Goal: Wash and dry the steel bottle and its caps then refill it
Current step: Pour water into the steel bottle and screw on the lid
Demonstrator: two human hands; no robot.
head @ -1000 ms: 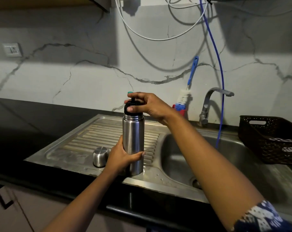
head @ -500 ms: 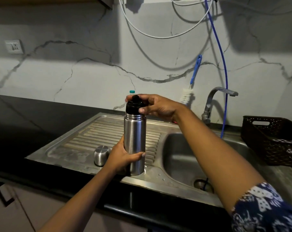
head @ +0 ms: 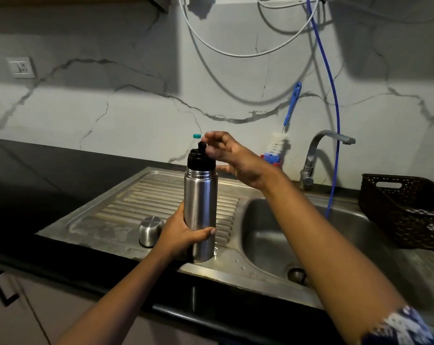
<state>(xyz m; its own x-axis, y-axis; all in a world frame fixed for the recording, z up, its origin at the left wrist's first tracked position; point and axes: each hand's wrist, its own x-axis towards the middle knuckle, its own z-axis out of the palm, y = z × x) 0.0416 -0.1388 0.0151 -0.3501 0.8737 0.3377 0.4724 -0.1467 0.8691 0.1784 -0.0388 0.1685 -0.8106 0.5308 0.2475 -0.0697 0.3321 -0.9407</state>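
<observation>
the left hand [head: 183, 235] is wrapped round the lower body of the steel bottle [head: 201, 207], thumb across the front, so that the bottle is held upright and braced against turning. the bottle is stood on the draining board [head: 116, 220], close to its front edge and just left of the sink basin [head: 268, 235].

the right hand [head: 235, 160] is held beside the black inner cap [head: 198, 160], its fingers loosely spread and closed round nothing. the fingertips are blurred, so contact with the cap's spout cannot be told. the cap is seated on the neck, with bare thread rings shown below it. whether it is screwed fully home cannot be judged.

1 steel outer cap [head: 150, 230] is set closed end up on the draining board just beside the left hand, presumably parked within reach until the inner cap is dealt with. a bottle brush [head: 291, 105] is leant against the wall near the tap [head: 322, 145], and a dark basket [head: 410, 220] is placed right of the basin.

the step in hand is judged to be work on the inner cap, with the low grip supplying the counter-hold that a twist at the top calls for.
</observation>
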